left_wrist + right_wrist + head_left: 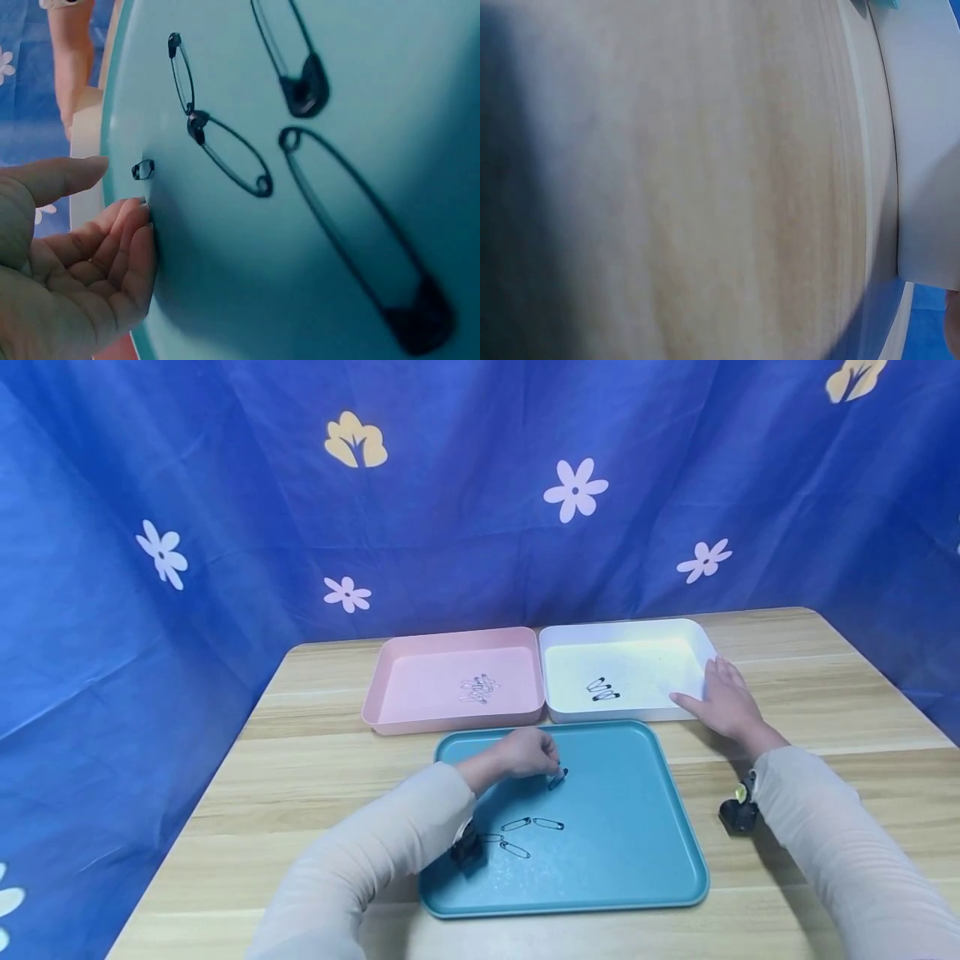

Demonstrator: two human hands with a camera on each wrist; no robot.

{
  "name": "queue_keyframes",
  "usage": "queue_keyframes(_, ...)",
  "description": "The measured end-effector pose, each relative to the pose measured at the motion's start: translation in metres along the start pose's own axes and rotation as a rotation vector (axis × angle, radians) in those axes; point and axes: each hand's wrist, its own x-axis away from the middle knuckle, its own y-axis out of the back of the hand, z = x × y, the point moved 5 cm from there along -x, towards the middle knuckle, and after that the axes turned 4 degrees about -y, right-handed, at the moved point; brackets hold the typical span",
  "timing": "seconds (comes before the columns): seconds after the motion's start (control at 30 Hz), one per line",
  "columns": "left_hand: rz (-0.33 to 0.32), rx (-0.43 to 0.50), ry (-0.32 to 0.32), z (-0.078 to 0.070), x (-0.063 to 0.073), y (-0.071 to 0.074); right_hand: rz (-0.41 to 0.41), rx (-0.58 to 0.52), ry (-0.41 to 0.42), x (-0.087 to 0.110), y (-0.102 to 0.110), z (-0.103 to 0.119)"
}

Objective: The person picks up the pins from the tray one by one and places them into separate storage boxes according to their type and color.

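On the teal tray (600, 868), a black safety pin (558, 779) lies right at the fingertips of my left hand (521, 753). In the left wrist view, the thumb (71, 176) stands apart from the bent fingers, and that small pin (143, 169) is beside them, not visibly pinched. Several more black safety pins (515, 850) lie nearer on the teal tray. My right hand (727, 702) rests at the near right corner of the white tray (622, 716), fingers extended along its side and thumb at the front rim. The right wrist view shows only a sliver of that hand.
A pink tray (405, 724) stands left of the white one, holding several silvery safety pins (478, 687). Inside the white tray are a few black safety pins (604, 691). All trays sit on a wooden table (300, 777); a blue flowered curtain (450, 527) hangs behind.
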Motion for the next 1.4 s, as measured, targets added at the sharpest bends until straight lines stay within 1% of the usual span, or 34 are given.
queue_keyframes(0.1,0.002,-0.057,0.021,-0.001,0.002,-0.003,0.002,0.006,0.001,0.0,0.0,0.0)
queue_keyframes(0.3,-0.014,-0.172,-0.008,-0.005,0.003,-0.007,0.002,0.008,-0.003,0.0,0.0,-0.001)
queue_keyframes(0.47,-0.01,-0.202,-0.007,-0.008,0.003,-0.009,-0.003,0.006,-0.003,0.0,0.001,-0.002)
queue_keyframes(0.63,0.001,-0.249,-0.036,-0.013,0.002,-0.011,-0.007,0.008,-0.004,-0.001,0.002,-0.003)
queue_keyframes(0.67,0.007,-0.246,-0.039,-0.013,0.002,-0.011,-0.008,0.008,-0.003,-0.001,0.002,-0.003)
queue_keyframes(0.73,0.023,-0.214,-0.034,-0.013,0.001,-0.011,-0.008,0.007,-0.004,-0.001,0.002,-0.003)
queue_keyframes(0.8,0.034,-0.161,-0.021,-0.014,0.0,-0.011,-0.008,0.007,-0.003,-0.001,0.003,-0.003)
queue_keyframes(0.9,0.034,-0.073,-0.015,-0.014,-0.005,-0.009,-0.011,0.005,-0.003,-0.001,0.003,-0.003)
queue_keyframes(1.1,0.002,0.097,-0.058,-0.017,-0.013,-0.002,-0.009,-0.004,-0.002,-0.001,0.0,-0.003)
queue_keyframes(1.3,-0.023,0.285,-0.099,-0.024,-0.02,0.008,-0.012,-0.006,-0.003,-0.001,-0.001,-0.002)
queue_keyframes(1.4,-0.051,0.332,-0.103,-0.028,-0.028,0.014,-0.013,0.005,0.001,0.0,0.0,-0.001)
